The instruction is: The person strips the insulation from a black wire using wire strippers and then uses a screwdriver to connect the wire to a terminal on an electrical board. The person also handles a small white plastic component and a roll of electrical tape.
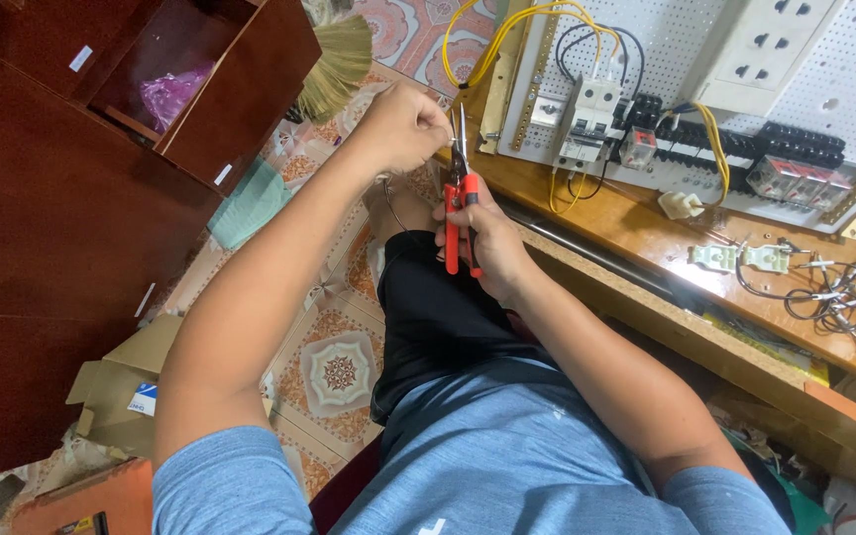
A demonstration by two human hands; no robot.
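Gripping red-handled pliers point(461, 213), right hand point(487, 243); left hand point(403, 124) fisted, pinched wire hidden.

A patterned tile floor point(339, 372) in cream, orange and grey runs through the middle of the room. A dark red-brown wooden cabinet point(42, 228) fills the left side, one compartment open with pink plastic point(172, 91) inside. A straw broom point(334, 61) leans beside it. An opened cardboard box point(121, 386) lies on the tiles. On the right, a wooden workbench point(646, 233) is brightly lit.
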